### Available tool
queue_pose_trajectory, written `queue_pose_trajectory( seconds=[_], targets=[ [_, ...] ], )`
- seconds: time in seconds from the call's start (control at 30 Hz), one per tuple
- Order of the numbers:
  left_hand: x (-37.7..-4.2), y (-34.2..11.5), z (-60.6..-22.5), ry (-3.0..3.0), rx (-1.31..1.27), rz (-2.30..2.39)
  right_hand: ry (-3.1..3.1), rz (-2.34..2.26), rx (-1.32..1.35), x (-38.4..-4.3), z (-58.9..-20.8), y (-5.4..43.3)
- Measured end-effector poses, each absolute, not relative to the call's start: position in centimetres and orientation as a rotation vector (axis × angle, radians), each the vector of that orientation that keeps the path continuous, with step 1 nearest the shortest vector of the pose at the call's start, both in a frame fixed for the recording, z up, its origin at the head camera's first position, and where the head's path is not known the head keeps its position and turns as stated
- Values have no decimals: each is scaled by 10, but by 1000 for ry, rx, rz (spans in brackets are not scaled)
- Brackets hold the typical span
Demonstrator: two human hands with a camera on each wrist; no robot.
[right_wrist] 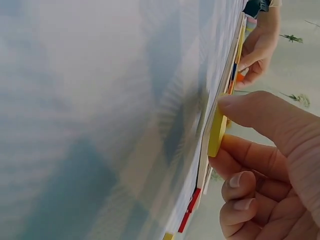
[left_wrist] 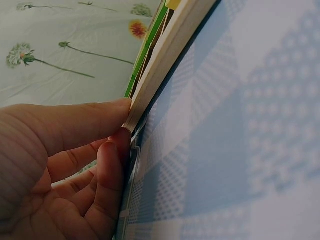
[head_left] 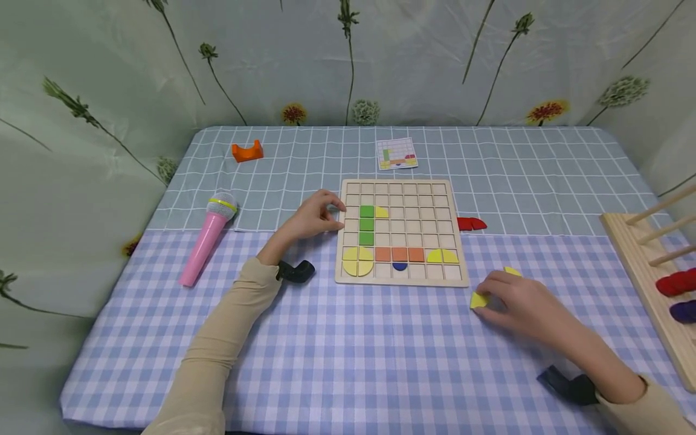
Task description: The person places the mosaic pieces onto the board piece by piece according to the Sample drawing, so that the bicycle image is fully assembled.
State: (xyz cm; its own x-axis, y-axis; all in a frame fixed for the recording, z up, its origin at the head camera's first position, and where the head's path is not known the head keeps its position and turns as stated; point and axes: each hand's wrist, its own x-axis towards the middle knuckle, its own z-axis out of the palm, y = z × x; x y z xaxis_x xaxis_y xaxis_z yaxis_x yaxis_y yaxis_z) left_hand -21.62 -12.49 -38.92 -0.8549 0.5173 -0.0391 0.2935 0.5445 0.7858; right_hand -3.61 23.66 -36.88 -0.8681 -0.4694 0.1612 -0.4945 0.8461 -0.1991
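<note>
My left hand is at the left edge of a wooden grid board, its thumb and fingers pinching that edge. Between thumb and fingers my right hand holds a yellow quarter-round piece, off the board's lower right corner. Another yellow piece lies just behind this hand, partly hidden by it. On the board are green squares in a column, orange squares in a row, a yellow circle of quarter pieces, further yellow quarters and a blue half-round piece.
A printed pattern card lies behind the board, red pieces beside its right edge. At left are a pink toy microphone and an orange curved block. A wooden peg rack with red and purple pieces stands at far right.
</note>
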Motion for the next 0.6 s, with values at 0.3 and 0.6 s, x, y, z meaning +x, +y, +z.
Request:
queue_pose_trajectory(
  seconds=[0.3, 0.6],
  targets=[
    [-218, -126, -391, 2530, 680, 1190, -2904, 394, 871, -60, -364, 228],
    [-216, -125, -388, 2523, 655, 1179, -3019, 343, 871, -80, -357, 220]
  ],
)
